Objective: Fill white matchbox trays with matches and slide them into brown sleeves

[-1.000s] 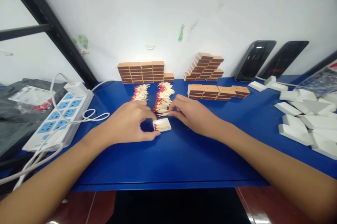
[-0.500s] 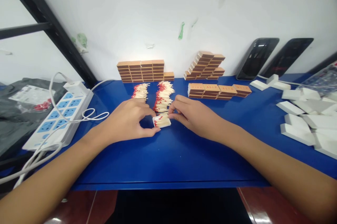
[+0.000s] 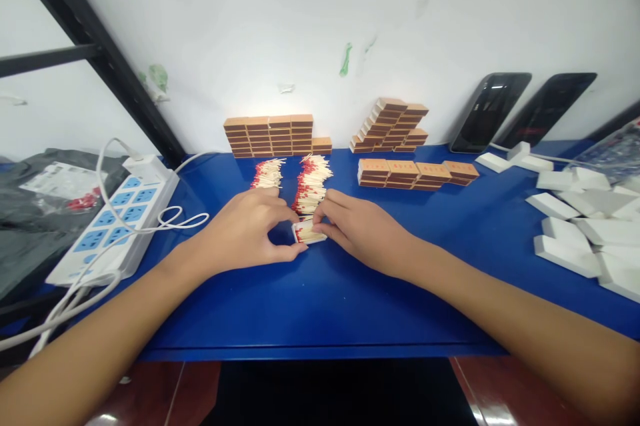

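Note:
A small white matchbox tray holding red-tipped matches lies on the blue table. My left hand grips its left end between thumb and fingers. Over the tray's right side, my right hand has thumb and fingertips pinched together at the matches; whether a match is between them is hidden. Just behind the tray, a long pile of loose matches stretches toward the wall. A smaller match pile sits behind my left hand, partly covered by it.
Stacked matchboxes stand against the wall, with another stack and a low row to the right. White trays are heaped at far right. Two dark phones lean on the wall. A power strip with cables is at left.
My right hand has shifted slightly left, and its fingertips have come from the tray's right edge to over the matches. My left hand keeps its hold on the tray.

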The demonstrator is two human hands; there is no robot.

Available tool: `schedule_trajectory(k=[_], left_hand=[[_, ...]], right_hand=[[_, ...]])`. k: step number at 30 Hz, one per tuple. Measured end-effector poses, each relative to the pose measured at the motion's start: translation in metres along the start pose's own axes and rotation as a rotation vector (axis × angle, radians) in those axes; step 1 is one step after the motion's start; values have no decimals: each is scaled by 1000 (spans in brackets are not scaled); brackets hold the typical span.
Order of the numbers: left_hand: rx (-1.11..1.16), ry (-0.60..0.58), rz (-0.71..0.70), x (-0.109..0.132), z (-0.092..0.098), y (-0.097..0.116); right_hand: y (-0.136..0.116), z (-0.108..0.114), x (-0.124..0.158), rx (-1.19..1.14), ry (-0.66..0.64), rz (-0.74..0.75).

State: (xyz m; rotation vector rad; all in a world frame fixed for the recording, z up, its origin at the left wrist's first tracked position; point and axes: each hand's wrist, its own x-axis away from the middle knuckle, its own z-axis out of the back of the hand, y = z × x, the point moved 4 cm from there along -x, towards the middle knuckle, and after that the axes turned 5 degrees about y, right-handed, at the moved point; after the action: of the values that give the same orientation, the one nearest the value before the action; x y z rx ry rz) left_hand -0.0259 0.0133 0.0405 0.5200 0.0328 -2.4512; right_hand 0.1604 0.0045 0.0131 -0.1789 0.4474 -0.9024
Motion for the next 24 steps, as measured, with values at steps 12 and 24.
schedule_trajectory(k=[12, 24], left_hand=[[43, -68, 39, 1, -1, -1], [33, -58, 18, 2, 0, 1]], right_hand=[[23, 11, -1, -280, 175, 23], [10, 0, 0, -277, 72, 28]])
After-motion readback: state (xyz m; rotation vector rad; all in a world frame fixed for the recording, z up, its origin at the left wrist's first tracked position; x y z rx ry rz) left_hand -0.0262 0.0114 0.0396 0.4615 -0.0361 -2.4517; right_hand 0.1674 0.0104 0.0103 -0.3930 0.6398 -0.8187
